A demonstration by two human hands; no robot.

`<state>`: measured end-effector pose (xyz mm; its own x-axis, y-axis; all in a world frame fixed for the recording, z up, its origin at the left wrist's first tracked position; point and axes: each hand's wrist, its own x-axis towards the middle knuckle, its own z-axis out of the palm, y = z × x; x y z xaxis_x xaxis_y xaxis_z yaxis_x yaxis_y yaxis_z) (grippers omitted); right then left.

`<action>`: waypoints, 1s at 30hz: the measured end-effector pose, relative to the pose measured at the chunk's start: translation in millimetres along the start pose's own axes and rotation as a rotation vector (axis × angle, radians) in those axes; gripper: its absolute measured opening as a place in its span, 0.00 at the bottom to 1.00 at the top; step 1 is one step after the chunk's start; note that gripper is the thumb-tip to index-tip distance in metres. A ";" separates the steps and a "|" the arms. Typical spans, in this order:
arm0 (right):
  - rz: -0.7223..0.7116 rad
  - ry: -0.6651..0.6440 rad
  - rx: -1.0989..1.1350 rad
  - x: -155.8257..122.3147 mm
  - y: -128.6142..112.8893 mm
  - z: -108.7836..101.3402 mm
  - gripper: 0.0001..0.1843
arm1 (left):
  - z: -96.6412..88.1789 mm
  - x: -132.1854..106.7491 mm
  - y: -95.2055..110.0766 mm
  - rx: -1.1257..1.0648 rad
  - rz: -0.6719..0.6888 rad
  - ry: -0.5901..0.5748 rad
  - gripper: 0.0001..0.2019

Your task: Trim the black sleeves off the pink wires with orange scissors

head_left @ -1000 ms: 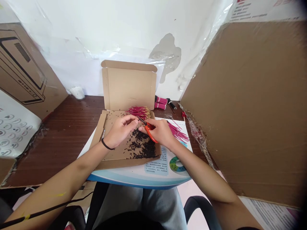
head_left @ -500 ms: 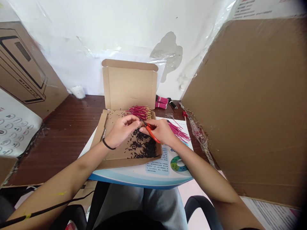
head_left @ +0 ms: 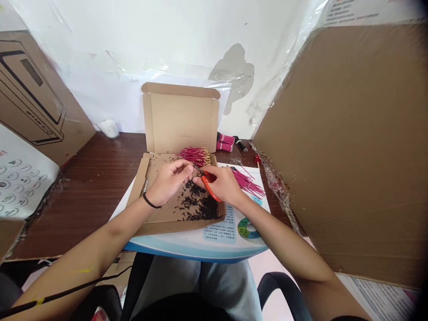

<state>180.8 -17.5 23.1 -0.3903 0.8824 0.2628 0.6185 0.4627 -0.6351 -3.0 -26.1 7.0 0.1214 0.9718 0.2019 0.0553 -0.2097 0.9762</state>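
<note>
The right hand [head_left: 224, 182] grips scissors [head_left: 211, 191] that, slipping, could nick the left hand [head_left: 169, 182], tightly pinched, contents indiscernible.

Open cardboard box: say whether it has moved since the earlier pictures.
No; the open cardboard box shows no shift either way against the grey wall patch.

No text legible; all too small or blurred. Chinese-looking lines in the pale blue panel [head_left: 219, 229] at lower centre, characters on the green-blue ring chart [head_left: 243, 226] beside it. Dark mark row on printed carton [head_left: 20, 104], upper left. Round logos, white sheet [head_left: 11, 196], left edge. Dark lines, white strip [head_left: 397, 17], upper right.
</note>
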 end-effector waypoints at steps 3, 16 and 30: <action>-0.009 0.015 0.007 -0.2 1.2 2.3 0.22 | 0.2 0.3 -2.7 0.015 -0.016 -0.005 0.18; 0.022 0.049 -0.025 -2.5 -1.0 3.4 0.27 | 6.4 -1.6 2.6 0.111 0.097 0.073 0.18; 0.026 0.045 -0.299 -2.3 -4.2 9.4 0.26 | 8.0 -5.5 -8.0 0.326 0.222 0.198 0.16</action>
<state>172.7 -22.3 18.3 -0.3449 0.8943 0.2851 0.8042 0.4382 -0.4016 3.8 -30.7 -2.6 -0.0248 0.8948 0.4458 0.3628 -0.4075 0.8381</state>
